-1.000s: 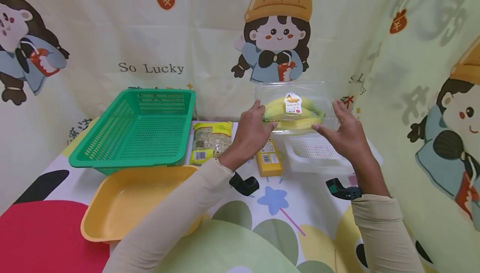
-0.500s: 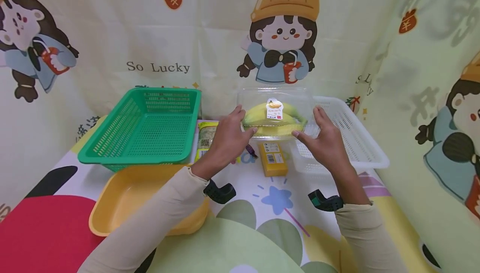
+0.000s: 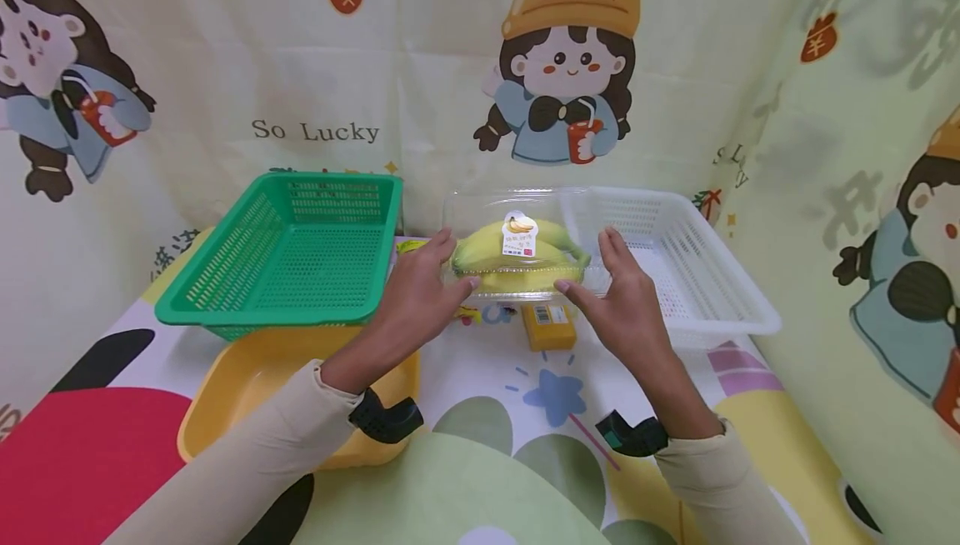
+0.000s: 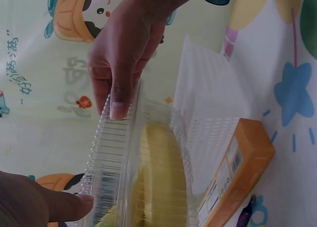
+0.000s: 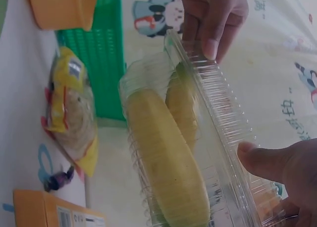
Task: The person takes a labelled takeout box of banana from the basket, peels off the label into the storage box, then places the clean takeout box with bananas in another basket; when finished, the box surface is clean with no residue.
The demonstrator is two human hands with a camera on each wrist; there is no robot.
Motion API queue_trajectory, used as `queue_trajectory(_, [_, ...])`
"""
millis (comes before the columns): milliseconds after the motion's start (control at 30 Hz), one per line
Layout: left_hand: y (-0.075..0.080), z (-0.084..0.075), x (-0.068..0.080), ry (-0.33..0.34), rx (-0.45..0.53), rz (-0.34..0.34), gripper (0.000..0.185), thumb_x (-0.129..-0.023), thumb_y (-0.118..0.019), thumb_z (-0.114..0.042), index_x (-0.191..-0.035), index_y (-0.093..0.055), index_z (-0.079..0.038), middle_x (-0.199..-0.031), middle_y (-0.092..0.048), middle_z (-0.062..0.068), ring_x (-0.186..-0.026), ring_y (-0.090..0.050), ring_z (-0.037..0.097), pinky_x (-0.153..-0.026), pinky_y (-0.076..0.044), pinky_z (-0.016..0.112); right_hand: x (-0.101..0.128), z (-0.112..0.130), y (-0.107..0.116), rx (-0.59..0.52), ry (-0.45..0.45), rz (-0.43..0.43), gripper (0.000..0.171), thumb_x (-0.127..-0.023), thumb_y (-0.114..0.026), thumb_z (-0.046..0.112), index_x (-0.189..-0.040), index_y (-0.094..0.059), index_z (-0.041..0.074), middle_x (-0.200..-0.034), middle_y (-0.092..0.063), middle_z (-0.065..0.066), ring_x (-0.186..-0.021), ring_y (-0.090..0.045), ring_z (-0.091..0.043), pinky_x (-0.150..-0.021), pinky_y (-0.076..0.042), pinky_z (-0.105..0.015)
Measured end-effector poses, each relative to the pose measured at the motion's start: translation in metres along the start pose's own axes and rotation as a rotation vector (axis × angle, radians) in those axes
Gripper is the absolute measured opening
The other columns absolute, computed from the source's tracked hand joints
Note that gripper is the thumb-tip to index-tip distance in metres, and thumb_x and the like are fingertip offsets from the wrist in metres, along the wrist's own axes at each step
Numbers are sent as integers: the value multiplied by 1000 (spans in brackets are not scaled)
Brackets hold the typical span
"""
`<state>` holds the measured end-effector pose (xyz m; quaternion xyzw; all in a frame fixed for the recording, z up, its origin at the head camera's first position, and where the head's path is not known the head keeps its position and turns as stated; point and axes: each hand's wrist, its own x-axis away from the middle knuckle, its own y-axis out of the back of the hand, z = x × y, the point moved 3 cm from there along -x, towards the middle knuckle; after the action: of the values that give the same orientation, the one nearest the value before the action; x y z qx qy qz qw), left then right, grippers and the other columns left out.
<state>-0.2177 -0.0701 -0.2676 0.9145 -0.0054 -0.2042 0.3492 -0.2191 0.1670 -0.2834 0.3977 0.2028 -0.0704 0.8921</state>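
Head view: your left hand [image 3: 408,303] and right hand [image 3: 618,307] each pinch one end of the clear banana box [image 3: 517,249], both grips closed on its rim, thumbs below and fingers on top. You hold the box above the surface [image 3: 487,370], between the green basket [image 3: 285,253] and white basket [image 3: 675,257], over the orange packet [image 3: 549,326].
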Motion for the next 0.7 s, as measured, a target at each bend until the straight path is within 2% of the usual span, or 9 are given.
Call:
queue_trajectory(67, [3,3,6,-4,-25,-7,55,-86,-75,-12,-134,-55,4,-148,-40,20,-136,-38,36,-110,-32,46,5,4,-3,-5,24,3,89,-85,-78,17,-152,-23,-1,-160,-17,-14,-145,-15,-34,-109,-27,-52])
queue_trajectory(133, [5,6,12,-5,-37,-1,58,-85,-76,-11,-136,-53,4,-147,-41,21,-136,-38,37,-111,-29,47,10,7,-5,-11,35,9,88,-85,-78,17,-152,-24,0,-160,-17,-13,-145,-14,-33,-108,-28,-51])
queue_trajectory(200, [7,10,18,7,-27,15,59,-85,-76,-11,-136,-53,4,-148,-40,21,-135,-38,37,-108,-35,46,17,9,-7,-10,37,21,86,-85,-77,16,-152,-25,0,-160,-17,-12,-145,-15,-32,-108,-29,-51])
queue_trajectory(300, [9,17,25,22,6,29,59,-84,-77,-10,-137,-53,2,-147,-40,21,-134,-38,39,-93,-50,43,27,12,-10,-17,38,57,81,-87,-75,14,-150,-27,-4,-159,-18,-15,-145,-17,-33,-108,-30,-51])
queue_trajectory(500, [9,26,37,31,11,35,62,-83,-78,-8,-137,-50,7,-148,-38,22,-133,-39,39,-74,-57,36,40,11,-16,-48,57,96,74,-89,-72,9,-147,-30,-8,-158,-20,-19,-143,-21,-34,-108,-31,-51])
queue_trajectory(567, [7,27,40,38,-13,54,64,-83,-78,-9,-137,-48,8,-148,-38,23,-133,-39,40,-74,-57,36,42,10,-16,-47,65,100,71,-89,-71,8,-146,-32,-9,-158,-20,-19,-143,-22,-35,-106,-33,-51])
queue_trajectory(633, [6,26,44,42,-42,72,64,-83,-78,-10,-136,-49,9,-147,-39,24,-133,-38,42,-87,-53,41,44,10,-15,-37,76,109,69,-90,-70,8,-146,-33,-9,-158,-20,-19,-143,-22,-35,-104,-36,-50])
queue_trajectory(700, [6,27,46,47,-63,86,64,-83,-78,-10,-136,-49,10,-146,-39,25,-133,-37,44,-94,-48,46,47,10,-14,-29,84,122,68,-90,-70,8,-145,-35,-9,-158,-19,-18,-142,-23,-35,-102,-39,-49])
